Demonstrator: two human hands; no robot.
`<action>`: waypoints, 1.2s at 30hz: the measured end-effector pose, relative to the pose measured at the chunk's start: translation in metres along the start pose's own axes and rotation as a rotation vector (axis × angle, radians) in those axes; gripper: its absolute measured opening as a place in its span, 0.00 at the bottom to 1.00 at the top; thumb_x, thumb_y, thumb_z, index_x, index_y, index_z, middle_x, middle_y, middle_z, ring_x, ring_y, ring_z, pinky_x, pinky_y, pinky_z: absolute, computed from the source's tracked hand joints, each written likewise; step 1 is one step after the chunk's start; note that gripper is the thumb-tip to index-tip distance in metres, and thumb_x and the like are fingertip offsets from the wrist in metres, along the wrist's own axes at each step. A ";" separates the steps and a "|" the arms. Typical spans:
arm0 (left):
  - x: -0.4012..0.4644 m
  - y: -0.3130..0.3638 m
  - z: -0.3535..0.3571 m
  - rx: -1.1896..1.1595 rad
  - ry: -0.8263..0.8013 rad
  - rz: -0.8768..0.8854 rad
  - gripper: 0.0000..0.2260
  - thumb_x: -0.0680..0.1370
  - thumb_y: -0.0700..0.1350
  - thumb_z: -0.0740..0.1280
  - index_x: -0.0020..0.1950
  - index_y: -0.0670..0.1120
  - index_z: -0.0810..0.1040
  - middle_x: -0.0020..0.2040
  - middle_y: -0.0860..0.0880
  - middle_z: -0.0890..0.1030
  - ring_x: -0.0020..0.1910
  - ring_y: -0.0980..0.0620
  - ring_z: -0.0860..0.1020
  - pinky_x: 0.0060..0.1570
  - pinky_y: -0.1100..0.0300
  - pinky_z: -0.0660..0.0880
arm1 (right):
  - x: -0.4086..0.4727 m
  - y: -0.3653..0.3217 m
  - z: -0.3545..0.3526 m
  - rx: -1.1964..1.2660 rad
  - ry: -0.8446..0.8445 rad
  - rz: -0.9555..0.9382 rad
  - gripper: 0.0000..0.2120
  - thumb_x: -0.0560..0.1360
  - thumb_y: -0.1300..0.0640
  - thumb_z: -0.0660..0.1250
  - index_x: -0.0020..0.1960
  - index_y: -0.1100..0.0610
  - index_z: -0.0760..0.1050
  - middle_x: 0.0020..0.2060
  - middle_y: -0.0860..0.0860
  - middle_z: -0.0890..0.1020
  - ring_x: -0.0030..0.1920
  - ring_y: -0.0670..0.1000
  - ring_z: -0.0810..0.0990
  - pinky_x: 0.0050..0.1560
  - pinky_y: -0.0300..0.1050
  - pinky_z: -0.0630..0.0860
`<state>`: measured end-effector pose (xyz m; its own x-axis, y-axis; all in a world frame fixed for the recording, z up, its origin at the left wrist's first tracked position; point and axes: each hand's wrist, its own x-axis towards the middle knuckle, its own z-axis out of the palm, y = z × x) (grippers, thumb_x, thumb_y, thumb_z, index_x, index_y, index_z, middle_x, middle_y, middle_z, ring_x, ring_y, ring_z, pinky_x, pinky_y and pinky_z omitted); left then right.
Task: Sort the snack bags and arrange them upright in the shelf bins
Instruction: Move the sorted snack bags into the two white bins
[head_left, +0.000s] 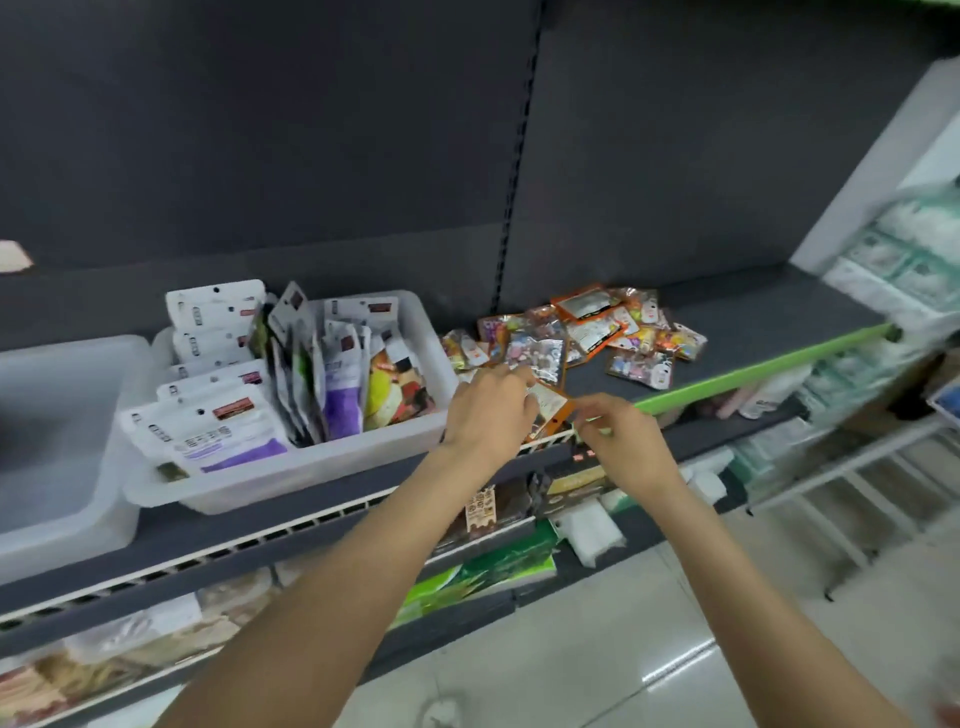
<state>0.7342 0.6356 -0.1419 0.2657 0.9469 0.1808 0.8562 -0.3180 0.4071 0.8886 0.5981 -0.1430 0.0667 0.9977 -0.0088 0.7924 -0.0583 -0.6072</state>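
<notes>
A white shelf bin (311, 457) is seen on the dark shelf (753, 317), filled with snack bags (291, 374) standing mostly upright, white ones in its left part and dark, purple and yellow ones in its right part. Just right of the bin, an orange-edged snack bag (550, 410) is held at the shelf's front edge, pinched by the curled fingers of the left hand (488, 410) and gripped at its right corner by the right hand (618, 441). Further right of the bin, a loose pile of colourful snack bags (587, 332) is spread flat. A second, translucent bin (57, 441) stands touching the white bin's left side.
</notes>
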 end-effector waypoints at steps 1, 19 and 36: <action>0.015 0.011 0.009 -0.005 -0.010 0.010 0.13 0.80 0.46 0.59 0.63 0.47 0.75 0.59 0.46 0.78 0.57 0.45 0.75 0.51 0.52 0.73 | 0.008 0.015 -0.008 0.003 0.029 0.008 0.15 0.79 0.61 0.62 0.65 0.58 0.73 0.59 0.54 0.78 0.56 0.51 0.78 0.53 0.38 0.70; 0.258 0.106 0.163 -0.013 -0.177 -0.028 0.16 0.80 0.47 0.61 0.67 0.47 0.72 0.64 0.45 0.73 0.63 0.45 0.71 0.57 0.51 0.73 | 0.233 0.234 -0.106 -0.126 -0.017 0.177 0.17 0.78 0.59 0.63 0.66 0.59 0.72 0.63 0.60 0.71 0.56 0.60 0.76 0.55 0.45 0.69; 0.329 0.133 0.263 0.225 -0.314 -0.248 0.33 0.78 0.58 0.60 0.78 0.51 0.48 0.78 0.51 0.53 0.77 0.50 0.49 0.74 0.50 0.47 | 0.353 0.352 -0.111 -0.273 -0.356 -0.020 0.43 0.72 0.40 0.68 0.77 0.53 0.50 0.76 0.53 0.56 0.75 0.54 0.55 0.74 0.49 0.53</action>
<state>1.0525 0.9167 -0.2641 0.1317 0.9726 -0.1915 0.9767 -0.0943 0.1929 1.2582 0.9256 -0.2712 -0.1253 0.9452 -0.3016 0.9256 0.0019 -0.3786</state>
